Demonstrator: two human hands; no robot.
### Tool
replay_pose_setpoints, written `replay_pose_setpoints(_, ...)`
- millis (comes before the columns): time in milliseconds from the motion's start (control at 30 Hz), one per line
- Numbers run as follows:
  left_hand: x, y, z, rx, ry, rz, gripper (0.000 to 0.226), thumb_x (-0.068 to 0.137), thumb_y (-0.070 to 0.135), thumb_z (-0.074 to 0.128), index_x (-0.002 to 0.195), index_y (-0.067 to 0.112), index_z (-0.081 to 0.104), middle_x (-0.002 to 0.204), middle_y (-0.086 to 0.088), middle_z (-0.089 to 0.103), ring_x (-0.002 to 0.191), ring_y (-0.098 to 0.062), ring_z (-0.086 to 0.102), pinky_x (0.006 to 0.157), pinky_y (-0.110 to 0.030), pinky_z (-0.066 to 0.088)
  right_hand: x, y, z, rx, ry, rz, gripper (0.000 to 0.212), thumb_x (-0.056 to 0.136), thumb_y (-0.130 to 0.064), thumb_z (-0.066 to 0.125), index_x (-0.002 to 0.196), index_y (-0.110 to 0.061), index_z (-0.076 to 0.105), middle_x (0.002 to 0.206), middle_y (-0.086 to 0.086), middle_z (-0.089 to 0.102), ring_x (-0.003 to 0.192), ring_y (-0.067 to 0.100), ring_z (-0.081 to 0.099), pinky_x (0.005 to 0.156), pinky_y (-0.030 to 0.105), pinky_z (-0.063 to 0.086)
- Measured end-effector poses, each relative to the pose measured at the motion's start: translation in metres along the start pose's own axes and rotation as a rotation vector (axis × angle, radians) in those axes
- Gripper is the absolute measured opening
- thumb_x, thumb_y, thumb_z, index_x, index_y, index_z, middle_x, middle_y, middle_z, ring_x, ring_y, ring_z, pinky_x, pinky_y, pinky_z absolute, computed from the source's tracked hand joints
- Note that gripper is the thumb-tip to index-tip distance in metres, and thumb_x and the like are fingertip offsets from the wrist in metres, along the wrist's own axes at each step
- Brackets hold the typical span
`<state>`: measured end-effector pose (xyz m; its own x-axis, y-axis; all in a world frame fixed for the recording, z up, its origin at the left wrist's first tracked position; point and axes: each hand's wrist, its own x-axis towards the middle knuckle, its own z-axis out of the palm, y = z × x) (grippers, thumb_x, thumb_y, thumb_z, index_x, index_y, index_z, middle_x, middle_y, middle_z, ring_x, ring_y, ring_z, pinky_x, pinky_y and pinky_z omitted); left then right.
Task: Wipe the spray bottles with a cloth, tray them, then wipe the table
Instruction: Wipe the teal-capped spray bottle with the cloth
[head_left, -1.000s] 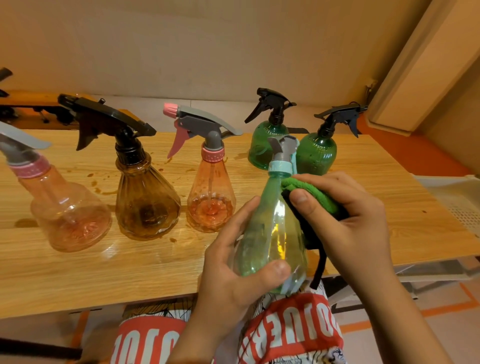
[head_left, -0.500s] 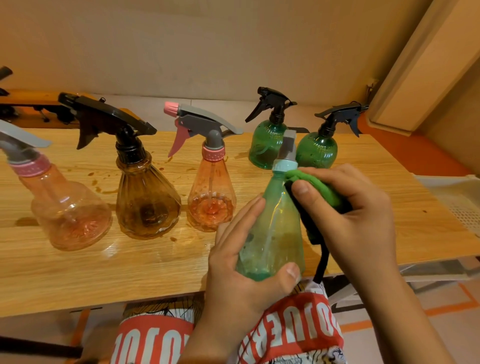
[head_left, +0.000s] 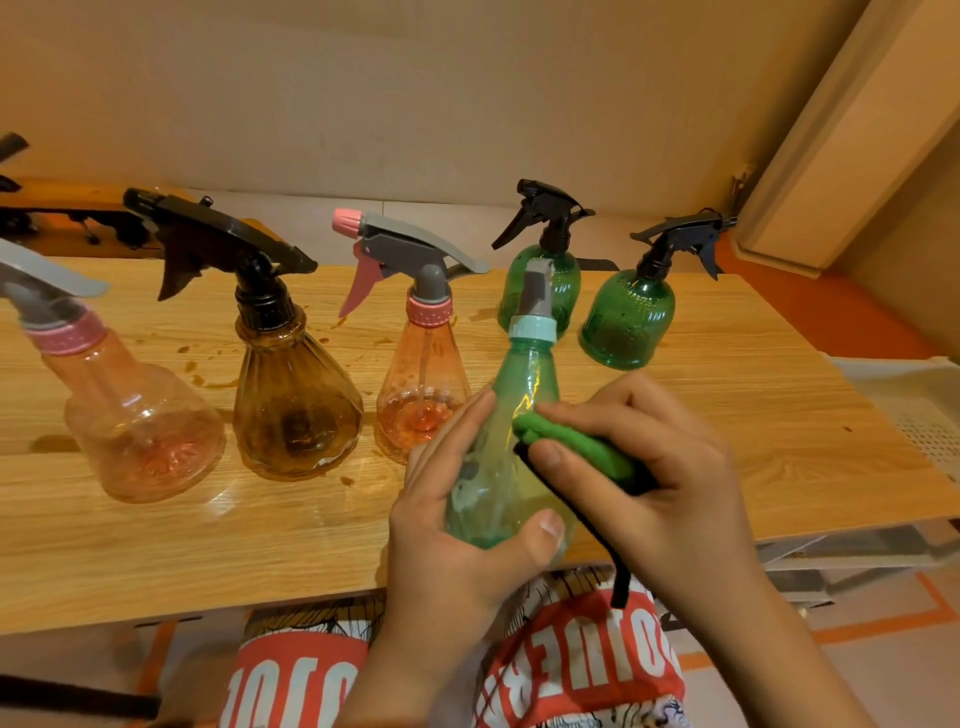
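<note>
Head view: looks down on both hands at the near edge of the surface (head_left: 208, 540).
Left fingers (head_left: 457, 431): curled round the lower body of the held bottle (head_left: 511, 483), with the thumb across its near side by the base. They hold it.
Right fingers (head_left: 587, 415): curled over a folded cloth (head_left: 571, 449) with the thumb beneath. The cloth is pinched and pressed against the bottle's right flank.
Left hand (head_left: 457, 540): rises from below, palm on the bottle's left side.
Right hand (head_left: 670, 493): enters from lower right, just beside the left hand, with the cloth between it and the bottle.
Held bottle: pale green and clear, with a mint collar and grey spray head. It is tilted away from the camera over the near edge. Contact with the wood cannot be told.
Cloth: green on top and dark beneath. A black strap (head_left: 618, 577) hangs from it below the right hand.
Standing, left to right: left pink bottle (head_left: 140, 431), brown bottle (head_left: 296, 405) and mid pink bottle (head_left: 421, 395), all upright in a row.
Standing, behind: rear green bottle (head_left: 563, 283) and right green bottle (head_left: 628, 322), both upright with black triggers, near the far edge.
Surface: light wood grain, with brown spots (head_left: 208, 374) between the left pink and brown bottles.
Tray (head_left: 904, 395): white and perforated, at the right end. Only part of it is in view.
Below edge: red printed garment (head_left: 582, 660).
</note>
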<state>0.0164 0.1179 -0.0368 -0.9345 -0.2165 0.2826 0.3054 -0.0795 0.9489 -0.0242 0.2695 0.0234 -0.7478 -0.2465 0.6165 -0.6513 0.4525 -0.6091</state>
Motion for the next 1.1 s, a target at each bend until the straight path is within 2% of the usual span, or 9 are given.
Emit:
replay_pose_setpoints(167, -0.003, 0.0, 0.009, 0.014, -0.077, -0.006, 0.081, 0.068, 0.039, 0.087, 0.141, 0.052, 0.054, 0.15, 0.007, 0.056, 0.139, -0.026, 0.052, 0.108, -0.051, 0.049, 0.002, 0.003, 0.003, 0.146, 0.191, 0.179, 0.017, 0.09, -0.029, 0.074, 0.107, -0.026, 0.076, 0.095, -0.007, 0.069, 0.092, 0.011, 0.067, 0.077, 0.016, 0.047)
replay_pose_setpoints(267, -0.001, 0.003, 0.007, -0.058, -0.165, -0.027, 0.076, 0.076, 0.037, 0.082, 0.146, 0.046, 0.052, 0.156, 0.01, 0.049, 0.147, -0.019, 0.044, 0.114, -0.05, 0.044, -0.001, 0.007, 0.006, 0.176, 0.232, 0.226, 0.016, 0.09, -0.026, 0.072, 0.106, -0.027, 0.076, 0.097, -0.008, 0.072, 0.097, 0.014, 0.068, 0.081, 0.02, 0.05)
replay_pose_setpoints(400, 0.002, 0.009, 0.006, -0.107, -0.311, -0.026, 0.064, 0.087, 0.032, 0.06, 0.15, 0.035, 0.048, 0.162, 0.019, 0.039, 0.152, -0.003, 0.03, 0.119, -0.025, 0.035, -0.002, 0.016, 0.003, 0.268, 0.288, 0.315, 0.018, 0.09, -0.029, 0.072, 0.106, -0.024, 0.077, 0.102, -0.002, 0.074, 0.101, 0.02, 0.069, 0.086, 0.03, 0.054)
replay_pose_setpoints(467, 0.002, 0.009, 0.006, -0.112, -0.342, -0.034, 0.064, 0.087, 0.031, 0.06, 0.15, 0.035, 0.048, 0.162, 0.021, 0.038, 0.152, -0.001, 0.029, 0.118, -0.021, 0.033, -0.001, 0.018, 0.001, 0.286, 0.307, 0.327, 0.018, 0.089, -0.028, 0.073, 0.106, -0.023, 0.077, 0.102, 0.002, 0.074, 0.099, 0.019, 0.07, 0.084, 0.029, 0.054)
replay_pose_setpoints(567, 0.002, 0.008, 0.007, -0.161, -0.337, -0.045, 0.064, 0.086, 0.026, 0.067, 0.147, 0.04, 0.053, 0.161, 0.018, 0.04, 0.152, -0.006, 0.032, 0.114, -0.023, 0.041, 0.0, 0.019, -0.002, 0.307, 0.311, 0.325, 0.019, 0.089, -0.03, 0.075, 0.107, -0.023, 0.077, 0.103, 0.002, 0.075, 0.1, 0.02, 0.07, 0.084, 0.028, 0.054)
replay_pose_setpoints(700, 0.001, 0.007, 0.008, -0.242, -0.26, -0.072, 0.073, 0.08, 0.017, 0.079, 0.147, 0.033, 0.054, 0.156, 0.003, 0.05, 0.145, -0.027, 0.047, 0.105, -0.04, 0.053, 0.001, 0.021, -0.006, 0.259, 0.301, 0.267, 0.022, 0.09, -0.033, 0.071, 0.11, -0.024, 0.076, 0.105, -0.001, 0.074, 0.102, 0.021, 0.069, 0.086, 0.034, 0.055)
replay_pose_setpoints(800, 0.001, 0.006, 0.009, -0.26, -0.174, -0.106, 0.084, 0.069, 0.018, 0.087, 0.145, 0.035, 0.055, 0.145, 0.012, 0.059, 0.133, -0.019, 0.059, 0.094, -0.036, 0.059, -0.001, 0.02, -0.007, 0.231, 0.287, 0.228, 0.023, 0.09, -0.03, 0.071, 0.112, -0.024, 0.075, 0.104, -0.003, 0.074, 0.101, 0.02, 0.069, 0.085, 0.028, 0.054)
replay_pose_setpoints(933, 0.003, 0.008, 0.007, -0.245, -0.185, -0.174, 0.099, 0.058, 0.021, 0.09, 0.147, 0.028, 0.047, 0.132, 0.023, 0.066, 0.12, -0.009, 0.067, 0.088, -0.03, 0.06, -0.006, 0.022, -0.005, 0.226, 0.289, 0.217, 0.022, 0.09, -0.027, 0.074, 0.111, -0.023, 0.074, 0.104, -0.005, 0.073, 0.098, 0.012, 0.068, 0.084, 0.022, 0.051)
replay_pose_setpoints(1100, 0.004, 0.003, 0.005, -0.179, -0.212, -0.201, 0.093, 0.055, 0.03, 0.093, 0.14, 0.035, 0.056, 0.136, 0.009, 0.066, 0.127, -0.017, 0.064, 0.095, -0.034, 0.059, -0.009, 0.023, -0.005, 0.216, 0.28, 0.208, 0.022, 0.09, -0.029, 0.071, 0.111, -0.024, 0.074, 0.105, -0.002, 0.073, 0.1, 0.013, 0.068, 0.085, 0.023, 0.052)
